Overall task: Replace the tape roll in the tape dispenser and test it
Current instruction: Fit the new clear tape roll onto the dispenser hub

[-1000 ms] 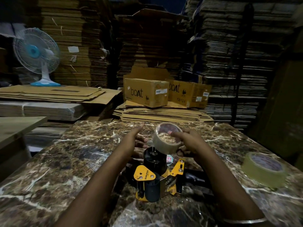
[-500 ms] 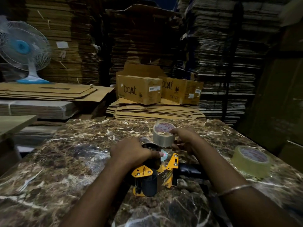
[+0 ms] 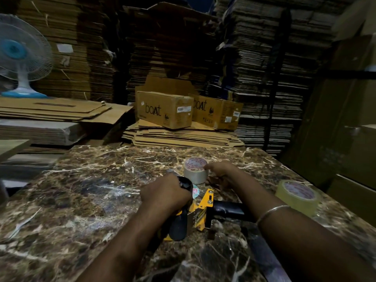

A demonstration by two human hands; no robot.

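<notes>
A yellow and black tape dispenser (image 3: 200, 212) lies on the marble table (image 3: 81, 200), its black handle pointing right. My left hand (image 3: 165, 195) is closed over the dispenser's black hub. Just beyond it a thin, nearly used-up tape roll (image 3: 195, 169) with a white printed core stands on the table. My right hand (image 3: 220, 173) rests against that roll's right side, fingers curled on it. A fuller clear tape roll (image 3: 297, 195) lies flat near the table's right edge.
Two "boAt" cartons (image 3: 164, 108) sit on flattened cardboard behind the table. Tall stacks of flat cardboard fill the background. A blue and white fan (image 3: 19, 55) stands on cardboard sheets at the left. A wooden surface (image 3: 12, 146) juts in at far left.
My right hand has lowered the thin roll from above the dispenser down onto the table behind it. My left hand has closed over the dispenser's hub.
</notes>
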